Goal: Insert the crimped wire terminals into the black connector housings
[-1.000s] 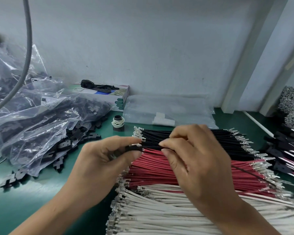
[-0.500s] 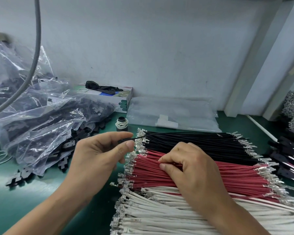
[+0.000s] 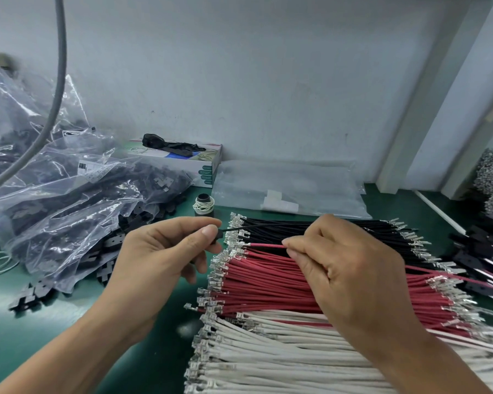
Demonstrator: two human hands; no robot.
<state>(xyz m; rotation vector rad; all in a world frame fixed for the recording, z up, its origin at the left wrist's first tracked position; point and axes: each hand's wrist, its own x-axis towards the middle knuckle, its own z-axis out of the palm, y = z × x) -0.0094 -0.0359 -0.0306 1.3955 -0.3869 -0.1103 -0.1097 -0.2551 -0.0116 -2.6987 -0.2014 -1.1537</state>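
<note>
Now two hands work over sorted wires, one holding a housing, one picking a red wire.

Left hand (image 3: 165,251) pinches a black housing (image 3: 214,240) with a black wire (image 3: 268,225) trailing from it; right hand (image 3: 350,263) pinches one red wire (image 3: 265,245) off the red row (image 3: 268,280), likely next to insert. Spare housings fill a bag (image 3: 69,200) at left.

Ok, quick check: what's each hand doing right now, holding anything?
Left hand: closed, pinching the end of a black wire between thumb and forefinger.
Right hand: closed, fingertips pinching a red wire lifted from the red bundle.
</note>
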